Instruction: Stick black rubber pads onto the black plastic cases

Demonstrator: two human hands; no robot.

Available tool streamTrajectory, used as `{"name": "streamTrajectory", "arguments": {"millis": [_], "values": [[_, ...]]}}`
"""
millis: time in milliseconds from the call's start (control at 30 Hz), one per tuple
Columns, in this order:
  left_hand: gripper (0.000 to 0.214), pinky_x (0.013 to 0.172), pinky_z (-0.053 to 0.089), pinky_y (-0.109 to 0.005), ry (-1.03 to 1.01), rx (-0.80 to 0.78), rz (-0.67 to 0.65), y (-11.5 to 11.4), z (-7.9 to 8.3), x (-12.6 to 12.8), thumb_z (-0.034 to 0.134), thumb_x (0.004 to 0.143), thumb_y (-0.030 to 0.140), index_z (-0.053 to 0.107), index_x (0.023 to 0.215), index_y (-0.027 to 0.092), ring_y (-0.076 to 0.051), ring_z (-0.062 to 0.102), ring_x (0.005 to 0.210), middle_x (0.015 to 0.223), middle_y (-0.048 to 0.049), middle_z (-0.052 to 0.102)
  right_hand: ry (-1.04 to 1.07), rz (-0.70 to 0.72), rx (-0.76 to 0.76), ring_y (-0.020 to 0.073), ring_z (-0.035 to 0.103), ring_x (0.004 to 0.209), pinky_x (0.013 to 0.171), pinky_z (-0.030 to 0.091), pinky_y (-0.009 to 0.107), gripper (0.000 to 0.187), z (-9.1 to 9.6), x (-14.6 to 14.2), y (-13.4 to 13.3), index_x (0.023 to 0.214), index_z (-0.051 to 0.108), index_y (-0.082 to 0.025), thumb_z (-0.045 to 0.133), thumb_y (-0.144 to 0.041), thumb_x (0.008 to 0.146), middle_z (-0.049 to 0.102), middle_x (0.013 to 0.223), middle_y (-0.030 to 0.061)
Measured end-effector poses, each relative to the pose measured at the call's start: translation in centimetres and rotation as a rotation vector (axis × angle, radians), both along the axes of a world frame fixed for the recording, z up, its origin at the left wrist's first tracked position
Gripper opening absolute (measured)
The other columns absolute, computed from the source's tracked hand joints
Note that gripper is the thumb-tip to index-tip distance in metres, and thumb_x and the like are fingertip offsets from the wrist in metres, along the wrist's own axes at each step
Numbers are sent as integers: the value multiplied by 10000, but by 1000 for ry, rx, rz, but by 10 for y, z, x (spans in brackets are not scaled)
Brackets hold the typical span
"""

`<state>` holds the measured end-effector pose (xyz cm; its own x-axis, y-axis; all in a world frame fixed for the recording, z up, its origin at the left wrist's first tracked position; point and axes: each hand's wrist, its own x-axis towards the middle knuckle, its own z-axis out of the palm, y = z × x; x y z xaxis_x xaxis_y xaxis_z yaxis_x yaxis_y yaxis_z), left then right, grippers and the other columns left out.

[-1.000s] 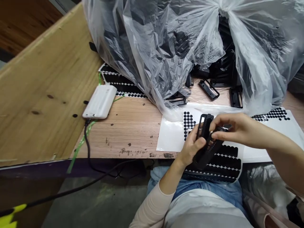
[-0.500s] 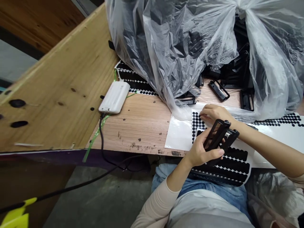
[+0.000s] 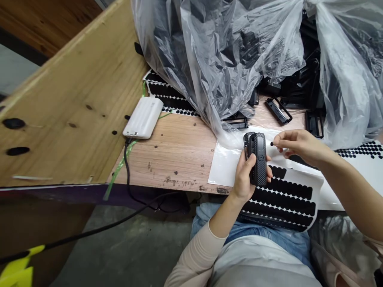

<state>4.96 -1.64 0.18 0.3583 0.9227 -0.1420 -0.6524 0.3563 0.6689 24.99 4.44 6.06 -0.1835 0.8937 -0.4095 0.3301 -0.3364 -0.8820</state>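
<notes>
My left hand (image 3: 244,177) is wrapped round a black plastic part (image 3: 259,159) with a ribbed, carbon-like texture and a round recess; a second similar piece seems to sit behind it. Just right of it, my right hand (image 3: 295,144) pinches a small round black sticker (image 3: 272,144) between thumb and forefinger, apart from the part. Below both hands, a sheet of black round stickers (image 3: 281,203) hangs over the table edge onto the lap. White backing paper (image 3: 223,167) lies under the left hand.
A large clear plastic bag (image 3: 227,59) full of black plastic parts covers the back of the table. Loose black frames (image 3: 279,111) lie at its mouth. A white power bank (image 3: 143,118) with a cable stands left, beside a wooden panel (image 3: 74,103). More dot stickers (image 3: 362,149) lie at right.
My right hand has lifted off the dot sheet and moved right, now with a round sticker at its fingertips. My left hand has turned the black part upright, textured face up.
</notes>
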Motion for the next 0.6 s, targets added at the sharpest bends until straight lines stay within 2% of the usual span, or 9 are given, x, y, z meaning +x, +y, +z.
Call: {"name": "streamTrajectory", "arguments": {"millis": [67, 133, 333, 600], "values": [[489, 506, 546, -249, 16, -2, -1, 0, 0, 1, 690, 1005, 615, 514, 1212, 208, -125, 690, 600, 1091, -63, 751, 158, -46, -121, 148, 654, 672, 556, 514, 243, 404, 10, -1, -14, 810, 763, -185, 961, -529, 734, 713, 740, 20], [538, 506, 552, -251, 46, -6, -14, -1, -1, 1, 713, 989, 637, 505, 1243, 210, -148, 714, 614, 1033, -52, 758, 230, -32, -158, 155, 666, 678, 551, 508, 244, 386, 18, -9, -26, 791, 767, -193, 988, -499, 708, 715, 712, 12], [629, 559, 580, -256, 83, -32, -29, -2, -2, 2, 746, 968, 653, 471, 1322, 212, -184, 756, 648, 855, -2, 747, 193, -12, -76, 178, 715, 630, 568, 509, 273, 344, 24, -30, -40, 831, 773, -205, 956, -490, 772, 750, 670, 9], [626, 595, 617, -298, 96, -34, -15, -3, 1, 2, 771, 950, 651, 500, 1318, 223, -200, 770, 663, 902, -20, 774, 165, -49, -36, 172, 720, 589, 563, 504, 274, 342, 25, -35, -43, 825, 774, -204, 956, -489, 774, 749, 666, 8]]}}
